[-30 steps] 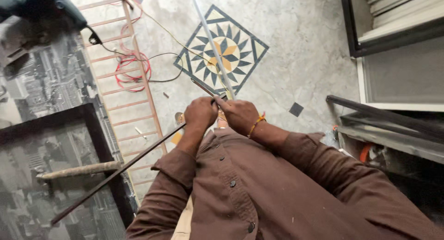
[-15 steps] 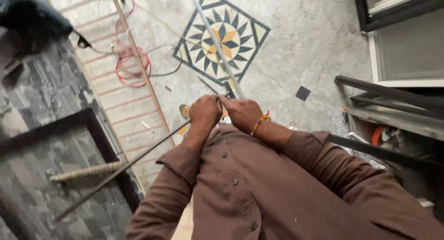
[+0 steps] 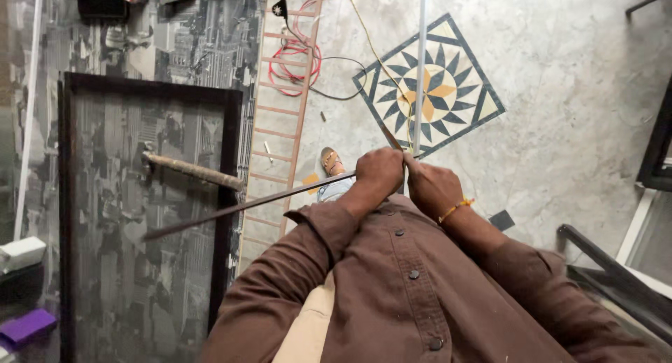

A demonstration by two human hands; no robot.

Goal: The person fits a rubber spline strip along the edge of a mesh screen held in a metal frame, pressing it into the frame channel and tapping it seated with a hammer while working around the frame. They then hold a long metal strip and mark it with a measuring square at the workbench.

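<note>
My left hand (image 3: pixel 378 172) is closed around a long thin dark metal rod (image 3: pixel 245 205) that slants down to the left over the table. My right hand (image 3: pixel 434 188), with an orange thread band at the wrist, is closed beside it on the same rod where a short end sticks up between the two fists. Both arms are in brown shirt sleeves. A hammer with a worn wooden handle (image 3: pixel 189 170) lies on the dark-framed patterned panel (image 3: pixel 140 195) to the left, apart from both hands.
Far below lie a marble floor with a star-pattern tile inlay (image 3: pixel 428 90), a wooden ladder (image 3: pixel 283 111), a red cable coil (image 3: pixel 294 62) and a pale upright strip (image 3: pixel 420 69). My sandalled foot (image 3: pixel 330 161) shows. Dark metal frames (image 3: pixel 616 265) stand at the right.
The view has swung to the right and down, so the framed panel and hammer now fill the left. Both hands keep their hold on the rod, close together.
</note>
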